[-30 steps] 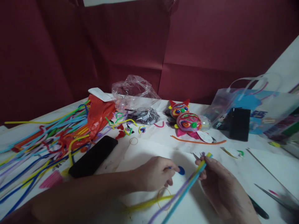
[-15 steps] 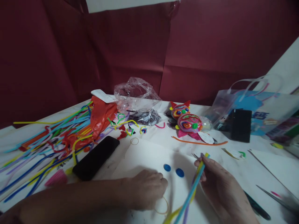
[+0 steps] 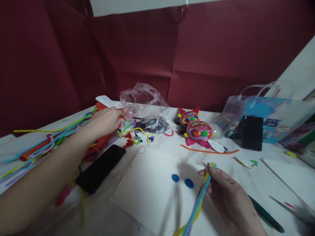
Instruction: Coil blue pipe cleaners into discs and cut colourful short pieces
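Note:
My right hand (image 3: pixel 227 190) pinches a bundle of pipe cleaners (image 3: pixel 199 201) in light blue, yellow and purple, which hangs down toward the bottom edge. Two blue discs (image 3: pixel 189 183) lie on the white sheet (image 3: pixel 147 186) left of that hand. My left hand (image 3: pixel 108 120) is stretched out over the red plastic bag (image 3: pixel 99 143), beside the pile of coloured pipe cleaners (image 3: pixel 49 147). Its fingertips are partly blurred and whatever they touch is hidden.
A black phone (image 3: pixel 101 168) lies left of the sheet. Behind are a clear plastic bag (image 3: pixel 144 98), two colourful round animal figures (image 3: pixel 199 131) and an orange pipe cleaner (image 3: pixel 209 150). At the right are scissors (image 3: pixel 287 208), a dark-handled tool (image 3: pixel 267 214) and a standing phone (image 3: pixel 252 133).
My left hand has moved from the white sheet up and left to the red bag. The rubber band near the sheet's lower part is gone from there. My right hand has shifted slightly left.

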`<state>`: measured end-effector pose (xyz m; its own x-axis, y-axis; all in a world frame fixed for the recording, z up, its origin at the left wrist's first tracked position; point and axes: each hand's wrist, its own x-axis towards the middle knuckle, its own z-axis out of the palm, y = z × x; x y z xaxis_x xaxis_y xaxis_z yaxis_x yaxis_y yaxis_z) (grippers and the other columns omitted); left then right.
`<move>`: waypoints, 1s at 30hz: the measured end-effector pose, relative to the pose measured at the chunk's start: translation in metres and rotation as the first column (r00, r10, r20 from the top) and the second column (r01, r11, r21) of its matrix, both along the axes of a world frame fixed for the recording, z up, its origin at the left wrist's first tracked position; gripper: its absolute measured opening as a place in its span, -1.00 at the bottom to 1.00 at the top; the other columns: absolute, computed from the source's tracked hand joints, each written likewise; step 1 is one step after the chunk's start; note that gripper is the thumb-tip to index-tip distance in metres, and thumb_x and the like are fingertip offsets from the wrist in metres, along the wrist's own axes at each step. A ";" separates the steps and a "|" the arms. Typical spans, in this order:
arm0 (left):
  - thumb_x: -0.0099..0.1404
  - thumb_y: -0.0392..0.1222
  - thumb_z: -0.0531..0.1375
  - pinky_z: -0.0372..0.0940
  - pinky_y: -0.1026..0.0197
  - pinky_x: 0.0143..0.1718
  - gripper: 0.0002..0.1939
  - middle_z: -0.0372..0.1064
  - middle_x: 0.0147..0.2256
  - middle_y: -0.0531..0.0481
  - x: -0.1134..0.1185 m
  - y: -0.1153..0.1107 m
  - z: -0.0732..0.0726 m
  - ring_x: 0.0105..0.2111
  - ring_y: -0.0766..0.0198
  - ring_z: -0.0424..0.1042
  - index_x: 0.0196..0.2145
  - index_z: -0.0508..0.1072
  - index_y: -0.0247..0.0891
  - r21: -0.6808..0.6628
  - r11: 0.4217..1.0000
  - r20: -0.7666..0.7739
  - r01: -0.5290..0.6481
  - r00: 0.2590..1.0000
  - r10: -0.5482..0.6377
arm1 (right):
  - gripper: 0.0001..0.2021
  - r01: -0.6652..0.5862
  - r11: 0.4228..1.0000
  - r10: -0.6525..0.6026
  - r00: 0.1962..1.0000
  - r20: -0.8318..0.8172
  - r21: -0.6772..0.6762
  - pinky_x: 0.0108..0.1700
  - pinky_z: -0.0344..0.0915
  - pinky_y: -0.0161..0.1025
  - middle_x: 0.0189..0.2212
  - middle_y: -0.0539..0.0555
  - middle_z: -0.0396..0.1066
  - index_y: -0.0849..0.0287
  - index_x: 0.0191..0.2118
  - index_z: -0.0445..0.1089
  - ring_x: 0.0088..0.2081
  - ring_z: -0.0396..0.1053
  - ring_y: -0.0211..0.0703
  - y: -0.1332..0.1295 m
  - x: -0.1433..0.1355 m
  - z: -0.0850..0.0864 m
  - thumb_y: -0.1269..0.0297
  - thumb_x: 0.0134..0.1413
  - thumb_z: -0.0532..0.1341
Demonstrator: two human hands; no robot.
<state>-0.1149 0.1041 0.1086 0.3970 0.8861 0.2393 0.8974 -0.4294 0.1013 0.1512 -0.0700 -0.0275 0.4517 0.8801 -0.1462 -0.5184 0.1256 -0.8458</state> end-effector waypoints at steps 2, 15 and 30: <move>0.20 -0.18 -0.06 0.10 0.25 -0.21 -0.69 0.34 -0.28 0.04 0.023 -0.021 -0.022 -0.23 0.24 0.29 -0.22 0.39 -0.31 -0.102 0.989 0.135 0.110 0.986 -0.095 | -0.77 -0.020 1.000 0.020 1.000 0.014 0.001 -0.64 0.23 -0.43 -0.55 0.11 0.43 0.30 -0.53 0.47 -0.67 0.20 -0.36 -0.001 -0.002 0.001 0.25 -0.34 0.42; 0.12 -0.20 0.07 -0.05 0.41 -0.72 -0.84 0.23 -0.60 0.09 0.138 -0.115 -0.103 -0.72 0.54 0.12 -0.51 0.30 -0.37 -0.577 0.231 0.816 0.784 0.539 0.207 | -0.83 -0.127 0.990 0.123 0.990 0.066 0.065 -0.58 0.17 -0.34 -0.72 0.01 0.29 0.19 -0.58 0.39 -0.64 0.22 -0.25 -0.007 -0.014 0.007 0.25 -0.17 0.34; 0.20 -0.15 0.01 0.02 0.39 -0.61 -0.71 0.22 -0.61 0.08 0.133 -0.111 -0.117 -0.67 0.52 0.08 -0.50 0.40 -0.39 -0.496 0.281 0.865 0.821 0.496 0.079 | -0.74 -0.052 0.999 0.050 0.973 0.224 0.002 -0.62 0.07 -0.44 -0.75 -0.03 0.20 0.26 -0.60 0.41 -0.67 0.10 -0.37 -0.004 -0.009 -0.002 0.16 -0.25 0.38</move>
<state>0.0177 -0.0071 -0.0084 0.8569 0.5095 -0.0788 0.0635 0.0474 0.9969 0.1424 -0.0743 -0.0291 0.4264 0.9037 -0.0390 -0.3217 0.1112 -0.9403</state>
